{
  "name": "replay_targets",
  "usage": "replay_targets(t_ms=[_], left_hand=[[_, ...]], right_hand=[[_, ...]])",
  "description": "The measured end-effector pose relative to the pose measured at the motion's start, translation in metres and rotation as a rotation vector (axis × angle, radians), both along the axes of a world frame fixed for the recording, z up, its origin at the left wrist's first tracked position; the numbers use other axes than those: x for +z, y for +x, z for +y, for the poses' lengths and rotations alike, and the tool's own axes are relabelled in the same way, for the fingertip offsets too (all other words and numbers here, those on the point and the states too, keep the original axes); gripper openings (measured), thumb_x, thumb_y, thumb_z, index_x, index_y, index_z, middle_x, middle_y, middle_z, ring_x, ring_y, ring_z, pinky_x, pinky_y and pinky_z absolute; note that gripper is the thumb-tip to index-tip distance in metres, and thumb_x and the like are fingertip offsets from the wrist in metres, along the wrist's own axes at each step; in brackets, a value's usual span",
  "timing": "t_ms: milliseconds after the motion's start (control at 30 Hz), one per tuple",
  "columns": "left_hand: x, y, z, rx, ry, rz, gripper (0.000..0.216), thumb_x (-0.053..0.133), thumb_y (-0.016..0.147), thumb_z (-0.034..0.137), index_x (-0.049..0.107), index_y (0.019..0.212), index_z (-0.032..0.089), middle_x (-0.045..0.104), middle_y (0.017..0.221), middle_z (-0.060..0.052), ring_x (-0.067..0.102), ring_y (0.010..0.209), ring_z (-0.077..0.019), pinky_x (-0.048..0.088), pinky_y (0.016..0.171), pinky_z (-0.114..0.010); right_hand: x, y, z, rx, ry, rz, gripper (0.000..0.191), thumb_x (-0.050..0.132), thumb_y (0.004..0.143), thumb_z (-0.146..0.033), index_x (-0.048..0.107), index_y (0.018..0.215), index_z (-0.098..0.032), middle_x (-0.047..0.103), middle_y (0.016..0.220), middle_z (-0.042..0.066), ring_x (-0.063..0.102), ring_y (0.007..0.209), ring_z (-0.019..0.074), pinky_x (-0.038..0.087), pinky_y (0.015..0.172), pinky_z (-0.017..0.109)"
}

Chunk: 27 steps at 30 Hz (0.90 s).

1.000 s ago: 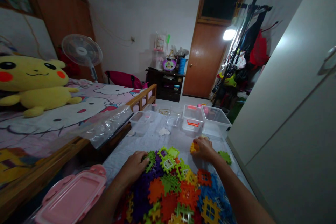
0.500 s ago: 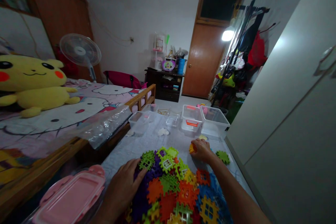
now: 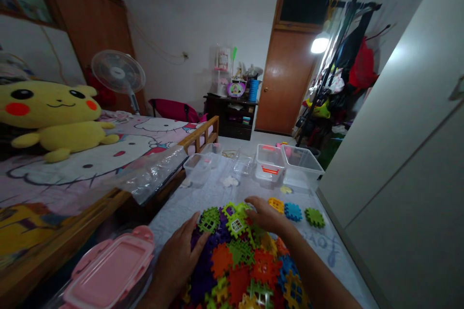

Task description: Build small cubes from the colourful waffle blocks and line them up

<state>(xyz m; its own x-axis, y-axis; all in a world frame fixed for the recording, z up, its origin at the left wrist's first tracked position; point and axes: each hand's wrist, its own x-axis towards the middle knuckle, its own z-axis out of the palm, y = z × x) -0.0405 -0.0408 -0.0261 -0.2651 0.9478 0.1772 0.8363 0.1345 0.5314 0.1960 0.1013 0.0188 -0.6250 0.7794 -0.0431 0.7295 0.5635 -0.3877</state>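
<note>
A heap of colourful plastic interlocking blocks (image 3: 230,260), some with window grilles, lies in front of me. My left hand (image 3: 177,256) rests along the heap's left side, thumb and fingers apart, beside a dark green window block (image 3: 209,220). At the heap's back right, my right hand (image 3: 266,216) reaches over with fingers stretched toward a lime green window block (image 3: 237,224); its fingertips are partly hidden. Beyond that hand, a yellow-orange block (image 3: 276,204), a blue block (image 3: 293,211) and a green block (image 3: 314,217) lie in a row on the cloth.
Clear plastic bins (image 3: 270,164) stand at the table's far end, with a clear box (image 3: 197,169) at far left. A pink lidded container (image 3: 112,270) is at my left. Beside the table are a bed with a yellow plush toy (image 3: 68,120) and a white cabinet (image 3: 398,130).
My right hand has let go of the yellow-orange block, which now lies beside the blue one, and moved left to the heap. My left hand stays by the heap's left side.
</note>
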Motion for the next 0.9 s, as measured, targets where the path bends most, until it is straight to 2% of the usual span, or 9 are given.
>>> replay_targets(t_ms=[100, 167, 367, 467, 633, 800, 900], left_hand=[[0.005, 0.002, -0.001, -0.008, 0.011, -0.018, 0.06, 0.038, 0.09, 0.052, 0.048, 0.136, 0.016, 0.057, 0.138, -0.009, 0.053, 0.127, -0.0236, 0.04, 0.11, -0.038], [0.007, 0.003, -0.002, -0.017, 0.016, -0.031, 0.058, 0.038, 0.09, 0.052, 0.051, 0.134, 0.016, 0.058, 0.136, -0.008, 0.053, 0.127, -0.0232, 0.04, 0.11, -0.038], [0.006, 0.001, -0.002, -0.043, 0.05, -0.066, 0.051, 0.039, 0.091, 0.049, 0.055, 0.129, 0.019, 0.061, 0.132, -0.008, 0.055, 0.125, -0.0229, 0.04, 0.11, -0.039], [0.004, 0.001, -0.002, -0.039, 0.055, -0.063, 0.05, 0.042, 0.09, 0.051, 0.057, 0.126, 0.02, 0.061, 0.132, -0.007, 0.054, 0.125, -0.0237, 0.04, 0.11, -0.04], [0.002, 0.0, -0.001, -0.046, 0.045, -0.026, 0.051, 0.042, 0.089, 0.052, 0.057, 0.125, 0.019, 0.06, 0.133, -0.009, 0.053, 0.126, -0.0243, 0.039, 0.111, -0.04], [-0.001, -0.001, 0.0, -0.048, 0.055, -0.022, 0.05, 0.042, 0.089, 0.052, 0.059, 0.122, 0.019, 0.06, 0.132, -0.009, 0.054, 0.125, -0.0244, 0.04, 0.11, -0.041], [-0.002, -0.002, 0.0, -0.052, 0.066, -0.027, 0.048, 0.042, 0.09, 0.051, 0.059, 0.122, 0.02, 0.061, 0.131, -0.008, 0.054, 0.124, -0.0242, 0.04, 0.11, -0.042]], right_hand=[[-0.002, -0.018, -0.003, 0.032, -0.051, -0.001, 0.047, 0.05, 0.085, -0.018, 0.053, 0.131, -0.008, 0.058, 0.132, 0.018, 0.052, 0.123, 0.0246, 0.038, 0.103, 0.035], [-0.002, -0.024, -0.004, 0.051, -0.069, 0.005, 0.044, 0.05, 0.082, -0.015, 0.058, 0.125, -0.009, 0.061, 0.128, 0.017, 0.055, 0.119, 0.026, 0.039, 0.101, 0.036], [0.007, -0.024, -0.016, 0.121, -0.145, 0.062, 0.03, 0.056, 0.072, -0.014, 0.07, 0.098, -0.018, 0.072, 0.1, 0.006, 0.064, 0.09, 0.0213, 0.045, 0.08, 0.027], [0.01, -0.021, -0.023, 0.115, -0.169, 0.125, 0.027, 0.051, 0.075, -0.013, 0.071, 0.092, -0.019, 0.073, 0.092, 0.003, 0.064, 0.084, 0.0184, 0.044, 0.075, 0.024], [0.004, -0.008, -0.019, -0.033, -0.172, 0.268, 0.024, 0.047, 0.08, -0.016, 0.068, 0.091, -0.018, 0.07, 0.086, 0.002, 0.062, 0.08, 0.0166, 0.044, 0.071, 0.024], [-0.011, 0.003, -0.003, -0.248, -0.145, 0.393, 0.045, 0.043, 0.08, -0.016, 0.051, 0.124, -0.016, 0.064, 0.079, 0.001, 0.058, 0.069, 0.0149, 0.044, 0.064, 0.024], [-0.013, 0.006, 0.003, -0.31, -0.126, 0.447, 0.044, 0.044, 0.08, -0.019, 0.05, 0.124, -0.019, 0.061, 0.074, -0.001, 0.058, 0.069, 0.0159, 0.045, 0.065, 0.026]])
